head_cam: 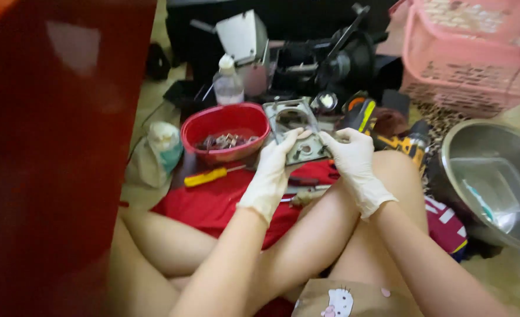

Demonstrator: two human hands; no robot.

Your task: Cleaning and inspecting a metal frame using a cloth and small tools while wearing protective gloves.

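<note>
My gloved left hand [276,170] and right hand [353,159] both grasping a grey metal plate [298,130], red bowl [224,132] just beside, yellow screwdriver [208,176] near

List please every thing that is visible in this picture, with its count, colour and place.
metal part: one, grey, square with round opening, held in both hands
bowl: one, red, holding small dark pieces, left of the part
screwdriver: one, yellow handle, below the bowl
cloth: one, red, on the floor
bottle: one, clear, behind the bowl
basket: one, pink, top right
basin: one, steel, right, clear tub inside
left hand: white glove, on the part's left edge
right hand: white glove, on its right edge
</note>
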